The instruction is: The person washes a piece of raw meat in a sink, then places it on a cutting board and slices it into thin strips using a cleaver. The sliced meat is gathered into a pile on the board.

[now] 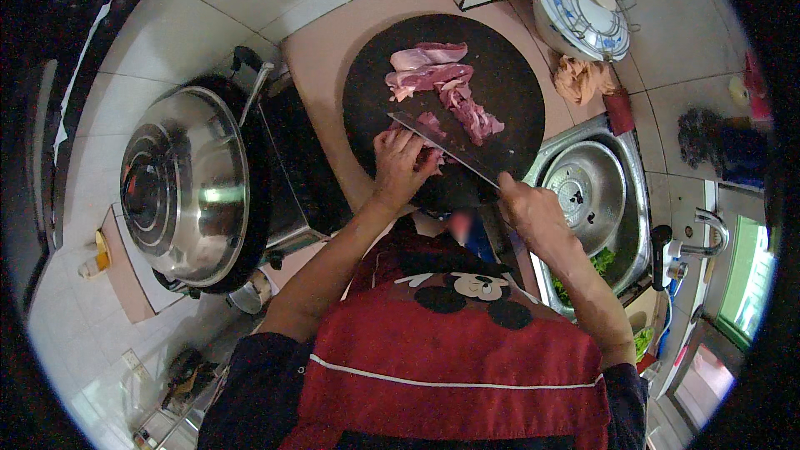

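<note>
A round dark cutting board (pixel 375 69) lies on the counter. My right hand (pixel 531 206) grips a knife by its handle end; the long blade (pixel 447 153) slants up and left over the board. Close against the blade, my left hand (pixel 403 156) presses a piece of raw meat (pixel 432 159) with bent fingers. Small cut bits (pixel 431 124) lie just beyond the blade. Farther back are larger slabs of raw meat (pixel 428 69) and a strip of sliced meat (pixel 472 112). My left fingers and the blade partly hide the held piece.
At the left, a wok with a domed metal lid (pixel 219 200) sits on a stove (pixel 300 162). To the right, a sink (pixel 640 200) holds a metal basin (pixel 609 175) and leafy greens (pixel 603 259), near a faucet (pixel 706 240). A crumpled cloth (pixel 581 80) and a lidded bowl (pixel 584 15) are at the back right.
</note>
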{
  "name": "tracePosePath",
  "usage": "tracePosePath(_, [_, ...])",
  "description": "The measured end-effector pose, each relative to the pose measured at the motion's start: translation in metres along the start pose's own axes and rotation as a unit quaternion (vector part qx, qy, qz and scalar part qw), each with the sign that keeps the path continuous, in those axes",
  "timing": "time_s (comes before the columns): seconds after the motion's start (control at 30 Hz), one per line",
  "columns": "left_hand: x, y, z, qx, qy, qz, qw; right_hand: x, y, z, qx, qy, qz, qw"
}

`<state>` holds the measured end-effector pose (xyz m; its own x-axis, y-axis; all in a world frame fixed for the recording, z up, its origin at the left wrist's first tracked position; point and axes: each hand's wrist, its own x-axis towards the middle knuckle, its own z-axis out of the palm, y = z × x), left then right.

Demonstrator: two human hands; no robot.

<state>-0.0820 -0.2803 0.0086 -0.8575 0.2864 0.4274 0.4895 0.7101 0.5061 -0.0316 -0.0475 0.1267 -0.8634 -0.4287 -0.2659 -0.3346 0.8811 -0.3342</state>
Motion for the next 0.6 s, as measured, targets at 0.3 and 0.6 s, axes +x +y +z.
tracePosePath(0.3, [-0.004, -0.001, -0.002, 0.01, -0.014, -0.022, 1.0, 0.094, -0.041, 0.028, 0.011, 0.07, -0.013, 0.997])
tracePosePath(0.6, [-0.002, -0.001, 0.004, -0.018, 0.05, 0.003, 0.999, 0.075, 0.003, 0.002, 0.052, 0.114, 0.009, 0.992])
